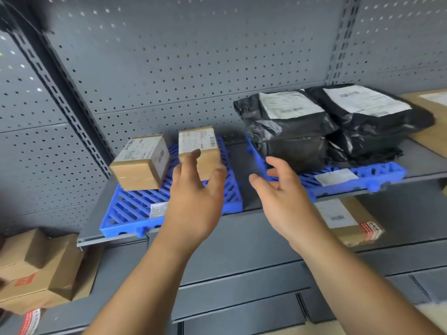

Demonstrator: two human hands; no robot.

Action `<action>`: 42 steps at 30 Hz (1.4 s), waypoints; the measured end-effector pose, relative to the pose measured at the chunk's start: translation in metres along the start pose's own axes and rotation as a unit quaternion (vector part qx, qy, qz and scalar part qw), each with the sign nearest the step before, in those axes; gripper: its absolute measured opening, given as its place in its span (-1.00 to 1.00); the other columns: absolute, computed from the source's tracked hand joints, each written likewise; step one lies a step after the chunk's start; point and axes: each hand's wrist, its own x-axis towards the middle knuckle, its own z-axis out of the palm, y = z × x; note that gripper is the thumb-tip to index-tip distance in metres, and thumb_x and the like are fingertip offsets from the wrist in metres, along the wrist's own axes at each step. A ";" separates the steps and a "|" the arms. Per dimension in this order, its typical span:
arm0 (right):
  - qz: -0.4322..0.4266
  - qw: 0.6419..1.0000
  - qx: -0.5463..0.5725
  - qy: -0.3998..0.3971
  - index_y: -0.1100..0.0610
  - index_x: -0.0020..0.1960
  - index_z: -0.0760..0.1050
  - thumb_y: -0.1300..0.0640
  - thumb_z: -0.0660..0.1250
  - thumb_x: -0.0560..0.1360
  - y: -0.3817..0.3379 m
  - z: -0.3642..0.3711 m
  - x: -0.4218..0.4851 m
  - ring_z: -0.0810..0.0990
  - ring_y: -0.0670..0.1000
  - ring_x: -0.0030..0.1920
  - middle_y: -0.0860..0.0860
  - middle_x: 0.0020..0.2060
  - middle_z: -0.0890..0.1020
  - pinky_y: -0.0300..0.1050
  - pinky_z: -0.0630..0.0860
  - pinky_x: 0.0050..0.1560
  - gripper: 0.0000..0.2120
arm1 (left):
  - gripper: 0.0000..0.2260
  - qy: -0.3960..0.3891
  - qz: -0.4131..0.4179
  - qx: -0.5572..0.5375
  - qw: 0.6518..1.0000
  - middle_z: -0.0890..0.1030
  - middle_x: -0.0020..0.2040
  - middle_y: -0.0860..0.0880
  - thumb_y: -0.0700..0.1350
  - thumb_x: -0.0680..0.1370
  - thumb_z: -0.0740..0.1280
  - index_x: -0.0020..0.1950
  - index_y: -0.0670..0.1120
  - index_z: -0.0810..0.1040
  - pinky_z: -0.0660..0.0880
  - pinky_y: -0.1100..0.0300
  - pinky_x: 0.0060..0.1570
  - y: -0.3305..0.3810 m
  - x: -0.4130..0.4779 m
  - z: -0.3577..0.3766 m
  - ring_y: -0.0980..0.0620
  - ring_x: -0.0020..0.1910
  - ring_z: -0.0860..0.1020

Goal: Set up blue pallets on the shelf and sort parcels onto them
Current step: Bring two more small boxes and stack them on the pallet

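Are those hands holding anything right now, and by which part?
Nothing is held. The left hand is open in front of the right box on the pallet; contact cannot be told. The right hand is open and empty.

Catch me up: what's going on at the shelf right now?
A person is sorting parcels onto two blue pallets on a grey shelf. The left pallet carries a left box and a right box. The left hand is open at the right box, not gripping it. The right hand, open and holding nothing, is in front of the right pallet, which carries black bags. A lower box lies underneath.
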 end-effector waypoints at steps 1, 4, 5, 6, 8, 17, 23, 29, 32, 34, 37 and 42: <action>-0.003 1.000 -0.004 0.011 -0.18 0.48 0.31 -0.15 0.32 0.57 0.005 -0.014 -0.006 0.50 -0.10 0.25 -0.12 0.34 0.44 -0.13 0.37 0.10 -0.50 | -0.51 -0.009 0.006 0.003 1.000 0.38 0.44 0.09 0.17 0.62 0.27 0.53 0.11 0.33 0.34 0.14 0.27 0.008 -0.009 0.011 0.18 0.28 0.47; -0.018 0.998 -0.017 0.059 -0.12 0.47 0.36 -0.09 0.34 0.57 0.021 -0.060 -0.025 0.49 -0.08 0.27 -0.12 0.29 0.46 -0.20 0.38 0.10 -0.52 | -0.54 -0.055 0.032 0.012 0.998 0.42 0.37 0.09 0.18 0.60 0.26 0.48 0.11 0.39 0.34 0.17 0.24 0.032 -0.036 0.049 0.08 0.33 0.47; -0.022 0.997 -0.025 0.076 -0.09 0.46 0.37 -0.07 0.34 0.57 0.028 -0.077 -0.032 0.48 -0.08 0.28 -0.11 0.29 0.46 -0.21 0.37 0.13 -0.52 | -0.55 -0.069 0.042 0.013 0.997 0.44 0.35 0.09 0.18 0.60 0.26 0.46 0.10 0.41 0.35 0.16 0.24 0.039 -0.045 0.062 0.07 0.32 0.47; -0.023 0.995 -0.036 0.092 -0.08 0.46 0.38 -0.05 0.35 0.57 0.034 -0.094 -0.038 0.47 -0.07 0.29 -0.11 0.30 0.47 -0.20 0.35 0.16 -0.53 | -0.57 -0.081 0.053 0.012 0.995 0.45 0.32 0.08 0.17 0.60 0.27 0.45 0.10 0.42 0.36 0.16 0.25 0.047 -0.055 0.076 0.07 0.32 0.47; -0.015 0.991 -0.057 0.120 -0.07 0.46 0.38 -0.04 0.35 0.57 0.045 -0.127 -0.052 0.46 -0.09 0.28 -0.12 0.32 0.48 -0.18 0.32 0.19 -0.53 | -0.58 -0.110 0.075 0.006 0.991 0.46 0.30 0.10 0.18 0.60 0.27 0.44 0.11 0.43 0.35 0.18 0.25 0.065 -0.074 0.104 0.10 0.32 0.46; 0.042 0.955 -0.085 0.282 -0.18 0.44 0.37 -0.13 0.33 0.56 0.093 -0.273 -0.103 0.40 -0.17 0.30 -0.24 0.27 0.39 -0.16 0.30 0.18 -0.54 | -0.56 -0.286 0.131 -0.011 0.949 0.50 0.32 0.14 0.21 0.57 0.29 0.45 0.15 0.45 0.37 0.09 0.31 0.137 -0.132 0.233 0.10 0.29 0.47; 0.082 0.913 -0.118 0.383 -0.23 0.37 0.43 -0.10 0.35 0.56 0.123 -0.344 -0.118 0.41 -0.20 0.26 -0.28 0.22 0.40 -0.15 0.35 0.16 -0.62 | -0.61 -0.413 0.194 -0.017 0.890 0.47 0.36 0.14 0.25 0.58 0.24 0.40 0.29 0.42 0.42 0.08 0.29 0.175 -0.145 0.318 0.09 0.34 0.44; 0.123 0.867 -0.174 0.451 -0.20 0.37 0.44 -0.06 0.34 0.56 0.140 -0.392 -0.110 0.40 -0.18 0.28 -0.30 0.20 0.41 -0.16 0.33 0.21 -0.61 | -0.61 -0.509 0.242 -0.036 0.825 0.40 0.41 0.19 0.25 0.62 0.22 0.44 0.30 0.36 0.31 0.13 0.19 0.213 -0.140 0.394 0.14 0.35 0.38; 0.150 0.837 -0.209 0.483 -0.16 0.39 0.45 -0.06 0.34 0.55 0.146 -0.414 -0.107 0.41 -0.13 0.34 -0.28 0.22 0.41 -0.20 0.31 0.22 -0.59 | -0.60 -0.530 0.277 -0.038 0.800 0.39 0.44 0.16 0.24 0.63 0.21 0.47 0.25 0.36 0.36 0.08 0.28 0.232 -0.137 0.428 0.08 0.43 0.36; 0.169 0.813 -0.232 0.506 -0.11 0.40 0.47 -0.04 0.36 0.54 0.152 -0.428 -0.109 0.42 -0.10 0.37 -0.23 0.26 0.46 -0.25 0.27 0.23 -0.58 | -0.59 -0.543 0.299 -0.034 0.784 0.39 0.46 0.14 0.23 0.63 0.20 0.47 0.23 0.36 0.38 0.02 0.32 0.241 -0.140 0.450 0.03 0.43 0.37; 0.209 0.783 -0.262 0.523 -0.07 0.40 0.47 -0.02 0.38 0.54 0.163 -0.445 -0.117 0.43 -0.05 0.38 -0.11 0.34 0.51 -0.25 0.26 0.24 -0.57 | -0.59 -0.580 0.315 -0.029 0.750 0.40 0.47 0.11 0.21 0.64 0.21 0.48 0.21 0.38 0.35 0.09 0.29 0.250 -0.151 0.483 0.02 0.45 0.37; 0.262 0.742 -0.269 0.556 -0.04 0.39 0.49 0.00 0.40 0.52 0.178 -0.482 -0.130 0.46 0.05 0.38 -0.06 0.36 0.51 -0.04 0.37 0.38 -0.56 | -0.63 -0.608 0.361 -0.002 0.707 0.43 0.45 0.08 0.21 0.64 0.21 0.45 0.20 0.40 0.38 0.03 0.32 0.273 -0.181 0.532 -0.01 0.42 0.39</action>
